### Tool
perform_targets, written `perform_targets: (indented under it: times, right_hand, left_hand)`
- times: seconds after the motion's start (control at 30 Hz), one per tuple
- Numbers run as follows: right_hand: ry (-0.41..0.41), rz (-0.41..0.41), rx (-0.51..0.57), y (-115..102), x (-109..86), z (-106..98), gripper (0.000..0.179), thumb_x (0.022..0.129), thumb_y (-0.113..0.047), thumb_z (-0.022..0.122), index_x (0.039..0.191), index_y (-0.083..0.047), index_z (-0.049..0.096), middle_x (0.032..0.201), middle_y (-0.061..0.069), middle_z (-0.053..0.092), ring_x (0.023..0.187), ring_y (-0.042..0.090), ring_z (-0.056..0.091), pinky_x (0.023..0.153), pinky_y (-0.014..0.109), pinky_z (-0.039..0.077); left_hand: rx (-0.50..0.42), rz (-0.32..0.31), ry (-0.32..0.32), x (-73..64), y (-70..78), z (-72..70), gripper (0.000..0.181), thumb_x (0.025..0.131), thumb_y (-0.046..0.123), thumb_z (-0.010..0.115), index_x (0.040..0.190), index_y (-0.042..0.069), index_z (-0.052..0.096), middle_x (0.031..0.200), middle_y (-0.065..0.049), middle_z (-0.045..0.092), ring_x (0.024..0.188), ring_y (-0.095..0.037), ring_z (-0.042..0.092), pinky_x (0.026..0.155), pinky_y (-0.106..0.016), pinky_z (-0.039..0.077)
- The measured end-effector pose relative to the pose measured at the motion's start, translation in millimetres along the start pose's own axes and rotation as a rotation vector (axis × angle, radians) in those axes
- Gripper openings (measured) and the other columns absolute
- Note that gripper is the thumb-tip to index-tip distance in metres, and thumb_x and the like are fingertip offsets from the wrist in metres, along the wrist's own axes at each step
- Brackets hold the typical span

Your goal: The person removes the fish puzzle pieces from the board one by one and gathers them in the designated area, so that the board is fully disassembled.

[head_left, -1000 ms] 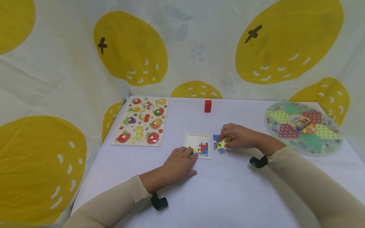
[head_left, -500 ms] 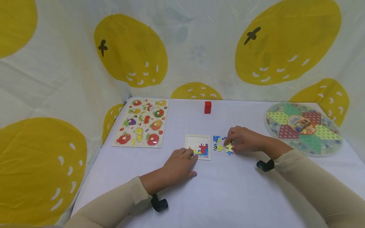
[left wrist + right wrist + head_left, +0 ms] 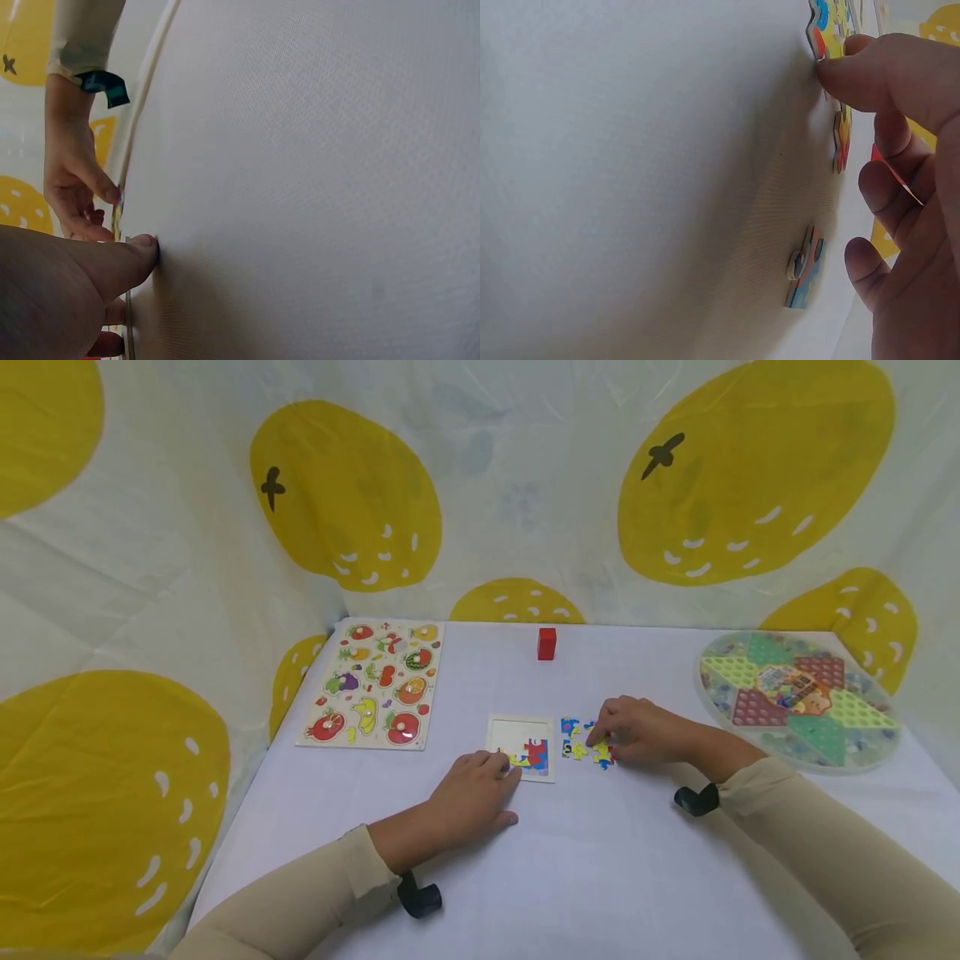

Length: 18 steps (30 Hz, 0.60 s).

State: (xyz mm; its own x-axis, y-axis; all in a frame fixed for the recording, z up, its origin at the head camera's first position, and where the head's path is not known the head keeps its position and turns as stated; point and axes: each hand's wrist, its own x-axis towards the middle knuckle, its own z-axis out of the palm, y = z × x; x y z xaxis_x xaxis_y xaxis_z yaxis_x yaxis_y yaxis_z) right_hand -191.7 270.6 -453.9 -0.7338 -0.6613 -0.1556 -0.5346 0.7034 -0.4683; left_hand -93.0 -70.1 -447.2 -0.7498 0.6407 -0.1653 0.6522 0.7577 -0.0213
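A small white puzzle frame lies mid-table, with red, yellow and blue pieces fitted along its near side. My left hand rests at its near left corner, fingertips on the frame; the left wrist view shows the thumb stretched onto the cloth. To the right of the frame, my right hand pinches a yellow and blue jigsaw piece between thumb and index finger. Other loose pieces lie left of that hand. Under its other fingers, the right wrist view shows two more, an orange one and a blue-edged one.
A fruit peg puzzle board lies at the back left. A red block stands at the back centre. On the right is a round Chinese checkers board near the right forearm. A fruit-print curtain hangs behind the white table.
My right hand has slid right, drawing the yellow and blue jigsaw piece away from the loose pieces by the frame, then stayed nearly still. My left hand has kept its place.
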Motion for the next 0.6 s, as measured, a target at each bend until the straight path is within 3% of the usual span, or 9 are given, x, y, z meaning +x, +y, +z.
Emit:
perform_targets:
  times: [0.33,0.6]
  right_hand:
    - [0.023,-0.011,0.018,-5.6,2.1,-5.5,0.036,0.089,-0.012,0.085,0.119,-0.031,0.081,0.112,-0.008,0.064,0.110,0.016,0.055,0.091,0.040,0.053]
    - [0.037,-0.046,-0.002,-19.0,15.0,-9.3,0.037,0.090,-0.013,0.084,0.124,-0.027,0.080,0.116,-0.005,0.066,0.112,0.015,0.057,0.093,0.040,0.055]
  left_hand:
    - [-0.016,-0.004,-0.010,-0.6,1.1,0.3,0.073,0.097,0.059,0.073,0.157,0.020,0.057,0.149,-0.004,0.056,0.142,-0.023,0.047,0.119,-0.044,0.041]
    - [-0.018,-0.012,-0.010,-1.0,2.1,-1.2,0.073,0.098,0.058,0.073,0.157,0.019,0.057,0.149,-0.005,0.056,0.142,-0.024,0.047,0.119,-0.043,0.041]
